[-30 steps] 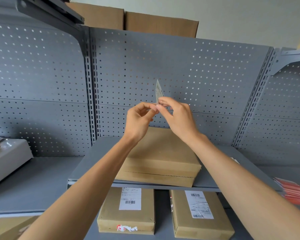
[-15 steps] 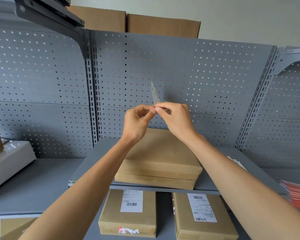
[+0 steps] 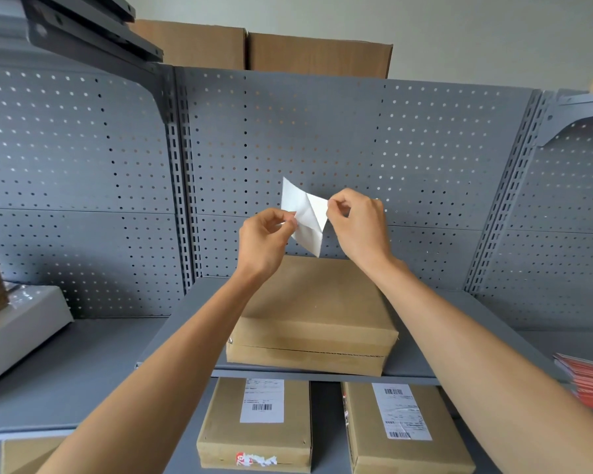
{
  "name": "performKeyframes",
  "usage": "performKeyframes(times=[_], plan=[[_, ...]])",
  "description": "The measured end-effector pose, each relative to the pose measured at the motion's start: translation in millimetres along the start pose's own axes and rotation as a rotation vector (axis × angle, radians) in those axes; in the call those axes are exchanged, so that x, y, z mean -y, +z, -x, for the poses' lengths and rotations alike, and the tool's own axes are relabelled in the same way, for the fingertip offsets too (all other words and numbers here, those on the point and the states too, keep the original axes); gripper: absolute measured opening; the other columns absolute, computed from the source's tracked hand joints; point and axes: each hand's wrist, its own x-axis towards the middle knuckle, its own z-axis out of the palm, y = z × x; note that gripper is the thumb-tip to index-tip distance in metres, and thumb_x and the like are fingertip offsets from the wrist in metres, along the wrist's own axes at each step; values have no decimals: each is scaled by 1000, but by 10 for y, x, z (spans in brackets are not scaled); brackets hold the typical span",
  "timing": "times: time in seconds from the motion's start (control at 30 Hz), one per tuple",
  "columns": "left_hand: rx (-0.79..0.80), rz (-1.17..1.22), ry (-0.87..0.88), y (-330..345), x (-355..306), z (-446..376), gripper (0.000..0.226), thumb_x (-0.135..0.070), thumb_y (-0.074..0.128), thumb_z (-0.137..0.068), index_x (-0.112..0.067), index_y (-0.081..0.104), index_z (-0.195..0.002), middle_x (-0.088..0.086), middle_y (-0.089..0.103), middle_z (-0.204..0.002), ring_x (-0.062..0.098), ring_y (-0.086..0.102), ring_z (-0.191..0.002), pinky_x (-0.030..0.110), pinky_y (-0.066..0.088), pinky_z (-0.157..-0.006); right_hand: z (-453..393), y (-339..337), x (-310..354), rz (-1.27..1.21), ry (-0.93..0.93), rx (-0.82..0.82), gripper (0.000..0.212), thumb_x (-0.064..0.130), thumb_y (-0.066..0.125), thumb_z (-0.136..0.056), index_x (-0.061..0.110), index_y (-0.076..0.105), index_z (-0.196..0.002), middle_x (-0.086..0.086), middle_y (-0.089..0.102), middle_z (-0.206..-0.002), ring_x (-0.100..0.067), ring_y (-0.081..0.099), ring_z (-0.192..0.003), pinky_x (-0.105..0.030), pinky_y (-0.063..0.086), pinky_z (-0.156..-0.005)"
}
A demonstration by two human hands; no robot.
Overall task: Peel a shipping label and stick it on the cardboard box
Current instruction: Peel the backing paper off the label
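A white shipping label (image 3: 305, 213) is held up in front of the pegboard, partly pulled apart from its backing so two white layers spread between my hands. My left hand (image 3: 266, 242) pinches one layer at its left edge. My right hand (image 3: 358, 224) pinches the other layer at the right. Below both hands a plain brown cardboard box (image 3: 314, 319) lies flat on the grey shelf (image 3: 192, 323), with no label on its top.
Two labelled cardboard boxes (image 3: 257, 422) (image 3: 404, 429) lie on the lower shelf. A white device (image 3: 18, 330) sits at left, red envelopes (image 3: 589, 381) at right. Grey pegboard (image 3: 322, 142) backs the shelf, large cartons (image 3: 261, 51) stand on top.
My hands have drawn apart and the label, seen edge-on before, now opens into two white layers spread between them. The view has shifted slightly.
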Motion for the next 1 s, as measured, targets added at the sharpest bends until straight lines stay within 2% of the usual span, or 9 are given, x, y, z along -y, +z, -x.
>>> performKeyframes(times=[0.07, 0.17, 0.23, 0.43, 0.57, 0.63, 0.73, 0.8, 1.0], plan=[[-11, -12, 0, 1, -12, -12, 13, -17, 67, -93, -10, 73, -85, -4, 79, -91, -2, 69, -77, 38, 58, -71, -61, -34, -21, 22, 29, -34, 16, 19, 57, -90, 16, 69, -80, 5, 72, -75, -20, 67, -72, -40, 56, -66], [-28, -21, 6, -12, -34, -18, 14, -17, 67, -95, -8, 72, -85, -11, 74, -80, -9, 65, -70, 16, 52, -67, -151, -105, -65, 39, 78, -74, 17, 20, 56, -89, 17, 69, -79, 4, 72, -76, -22, 66, -73, -40, 56, -66], [-36, -38, -1, -29, -22, -29, 15, -18, 67, -95, -8, 72, -85, -11, 72, -75, -9, 63, -65, 9, 48, -61, -199, -151, -93, 50, 106, -90, 17, 20, 55, -88, 17, 69, -80, 2, 73, -75, -24, 66, -73, -39, 56, -66], [-55, -96, -48, -70, -55, -73, 19, -25, 68, -94, -9, 74, -88, -1, 76, -82, 5, 64, -68, 10, 49, -55, -344, -243, -171, 66, 163, -140, 18, 18, 53, -86, 17, 68, -75, 1, 71, -71, -26, 64, -67, -39, 56, -61], [-67, -137, -82, -144, -65, -130, 17, -19, 64, -95, -6, 74, -89, -4, 65, -66, 0, 45, -39, 15, 39, -38, -402, -309, -249, 70, 198, -161, 17, 18, 53, -87, 15, 68, -79, 0, 71, -72, -26, 64, -68, -36, 55, -60], [-79, -172, -104, -203, -41, -155, 16, -18, 63, -94, -7, 74, -89, -4, 63, -64, 1, 42, -35, 15, 38, -37, -421, -339, -310, 72, 214, -172, 18, 17, 52, -87, 13, 68, -80, -1, 69, -70, -27, 64, -68, -33, 51, -57], [-100, -205, -125, -299, -29, -173, 15, -19, 63, -94, -8, 73, -90, -1, 65, -70, 4, 47, -44, 13, 39, -38, -432, -371, -383, 99, 256, -181, 18, 17, 51, -88, 13, 67, -83, -2, 69, -71, -26, 62, -69, -27, 40, -51], [-108, -220, -134, -355, -14, -184, 14, -18, 63, -93, -9, 73, -90, 1, 66, -73, 11, 50, -53, 13, 40, -39, -432, -381, -403, 107, 259, -188, 18, 17, 50, -88, 13, 67, -83, -2, 69, -72, -25, 63, -69, -29, 44, -54], [-169, -248, -166, -463, 0, -204, 12, -16, 62, -92, -10, 72, -89, 0, 58, -64, 16, 48, -51, 22, 40, -43, -458, -385, -415, 107, 257, -211, 17, 18, 50, -86, 14, 65, -80, -2, 69, -72, -26, 64, -69, -34, 53, -59]])
